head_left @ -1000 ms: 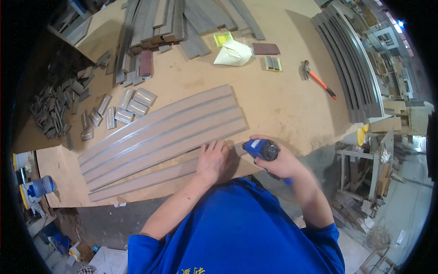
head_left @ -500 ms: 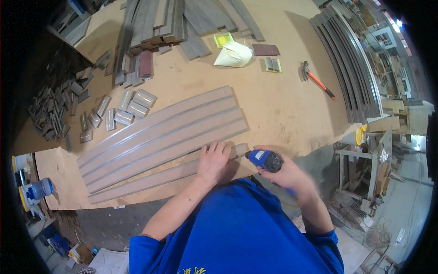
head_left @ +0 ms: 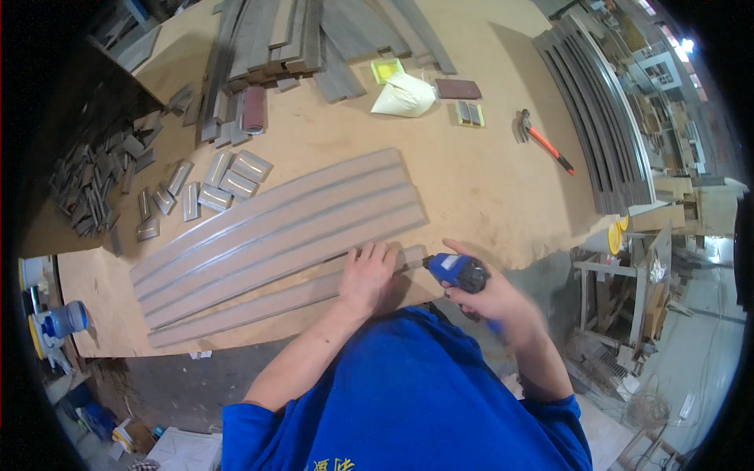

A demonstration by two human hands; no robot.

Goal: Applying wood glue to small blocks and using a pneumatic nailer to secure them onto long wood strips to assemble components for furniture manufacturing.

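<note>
My left hand [head_left: 369,275] holds a narrow grey-brown wooden strip [head_left: 259,314], its fingers bent over the strip's far edge and the thumb out of sight. In my right hand [head_left: 499,298] is a blue and black cordless drill [head_left: 457,272], its nose pointing left at the strip's right end. Whether the tip touches the wood I cannot make out. One finger of that hand stands out above the drill body. Just beyond the strip lie several wider grooved boards [head_left: 275,228], side by side, with a thin wedge-shaped gap between them and the strip.
Small wooden blocks [head_left: 216,196] lie left of the boards, near a heap of offcuts [head_left: 94,184]. Stacked planks [head_left: 267,55], a white bag [head_left: 404,96] and a maroon sanding roll [head_left: 253,110] are at the back. A claw hammer [head_left: 546,141] lies right, beside upright slats [head_left: 597,118].
A finger of my right hand has lifted off the drill body. The drill has shifted very slightly; my left hand stays on the strip.
</note>
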